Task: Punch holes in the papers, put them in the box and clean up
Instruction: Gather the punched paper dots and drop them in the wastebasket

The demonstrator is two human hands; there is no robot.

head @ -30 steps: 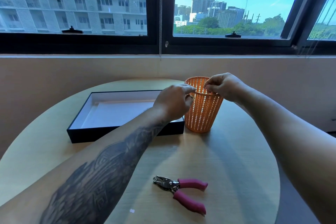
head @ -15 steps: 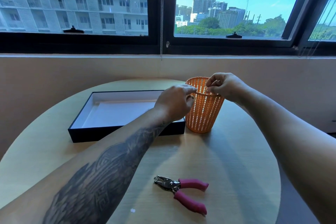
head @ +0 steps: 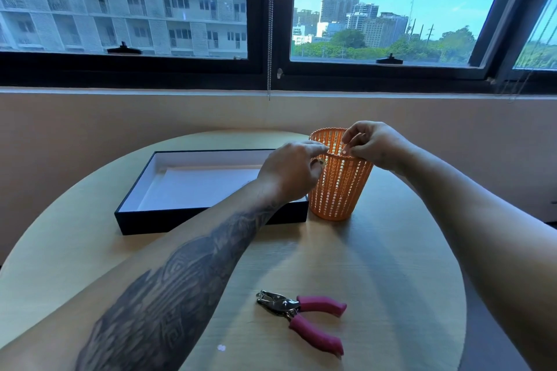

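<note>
An orange mesh basket [head: 337,190] stands on the round wooden table [head: 391,280], right of a shallow black box [head: 180,220] with white paper [head: 205,187] lying flat inside. My left hand [head: 289,172] pinches the basket's near rim. My right hand [head: 373,144] hovers over the basket's mouth, thumb and forefinger slightly parted; a tiny pale speck shows at the fingertips. A pink-handled hole punch [head: 301,309] lies near the front of the table, apart from both hands. A small white paper dot [head: 221,348] lies on the table near the front edge.
A wall and a black-framed window run behind the table, with a bead cord [head: 270,39] hanging down the middle. The table's right edge drops to the dark floor [head: 497,340].
The fingers of my right hand have loosened and spread a little over the basket. My left hand, the basket, the box and the punch have stayed in place.
</note>
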